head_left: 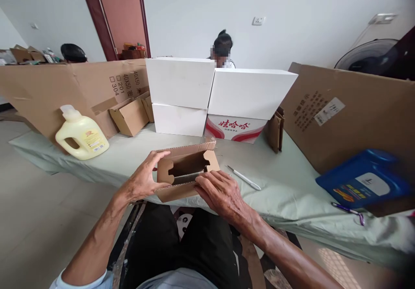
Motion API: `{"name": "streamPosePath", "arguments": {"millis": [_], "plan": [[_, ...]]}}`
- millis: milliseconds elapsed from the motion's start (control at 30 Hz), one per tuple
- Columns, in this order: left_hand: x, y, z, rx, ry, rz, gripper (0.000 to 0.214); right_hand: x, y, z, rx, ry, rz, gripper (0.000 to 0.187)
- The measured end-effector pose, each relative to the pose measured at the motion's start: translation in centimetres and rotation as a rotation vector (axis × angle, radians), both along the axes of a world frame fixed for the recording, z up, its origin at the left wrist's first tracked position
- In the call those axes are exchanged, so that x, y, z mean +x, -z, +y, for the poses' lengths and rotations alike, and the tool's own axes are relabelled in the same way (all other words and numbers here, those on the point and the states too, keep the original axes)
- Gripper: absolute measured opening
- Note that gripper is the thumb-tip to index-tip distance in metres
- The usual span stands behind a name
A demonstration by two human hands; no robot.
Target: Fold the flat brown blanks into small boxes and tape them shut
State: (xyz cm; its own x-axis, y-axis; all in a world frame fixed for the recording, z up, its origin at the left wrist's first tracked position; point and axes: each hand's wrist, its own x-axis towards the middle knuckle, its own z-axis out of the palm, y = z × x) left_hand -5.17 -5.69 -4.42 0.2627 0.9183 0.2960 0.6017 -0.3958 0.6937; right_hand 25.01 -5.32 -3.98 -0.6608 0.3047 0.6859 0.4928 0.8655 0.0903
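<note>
A small brown cardboard box [181,196] stands open-topped at the table's near edge, in front of my body. Its notched end flaps lean inward, and its far long flap stands up. My left hand [145,174] spans the left end, fingers at the far corner and thumb at the near one. Over the near edge, towards the right corner, the fingers of my right hand [220,189] are bent and grip the wall. The inside of the box looks dark, and its bottom is hidden. To the right of the box lies a thin white-handled tool with a narrow metal tip [244,177].
White boxes [181,81] are stacked at the back of the cloth-covered table [129,168]. A yellow jug [81,133] and an open carton [131,116] stand left. A blue bottle [363,178] and a purple pen-like item [348,211] lie right. Large cardboard panels [353,120] flank both sides. A person sits behind.
</note>
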Motion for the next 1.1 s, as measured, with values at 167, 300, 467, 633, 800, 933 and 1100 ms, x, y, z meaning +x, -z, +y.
{"name": "streamPosePath", "arguments": {"millis": [167,300,467,633,800,933,1100], "plan": [[0.5,0.4,-1.2,-0.07,0.044,0.104,0.078,0.8,-0.9,-1.5,-0.12,-0.024,-0.045,0.009],[1.1,0.7,-1.6,-0.069,0.05,0.198,0.072,1.6,-3.4,-1.3,-0.263,-0.016,-0.309,0.024],[0.8,0.3,-1.6,-0.008,0.099,0.172,0.063,2.3,-4.6,0.5,-0.172,0.123,-0.456,0.032],[-1.3,0.4,-1.5,-0.03,0.169,-0.045,0.058,3.7,-3.0,2.3,-0.125,0.075,-0.327,0.032],[-2.6,1.4,-1.2,-0.117,0.223,-0.289,0.093,5.3,-1.8,3.5,-0.217,-0.038,-0.144,0.028],[-1.6,2.7,-0.8,-0.051,0.076,-0.296,0.093,6.2,-0.7,4.1,-0.318,-0.069,0.107,0.03],[-0.9,4.3,-0.2,0.029,-0.077,-0.355,0.092,6.9,1.7,4.7,-0.542,-0.005,0.378,0.077]]}}
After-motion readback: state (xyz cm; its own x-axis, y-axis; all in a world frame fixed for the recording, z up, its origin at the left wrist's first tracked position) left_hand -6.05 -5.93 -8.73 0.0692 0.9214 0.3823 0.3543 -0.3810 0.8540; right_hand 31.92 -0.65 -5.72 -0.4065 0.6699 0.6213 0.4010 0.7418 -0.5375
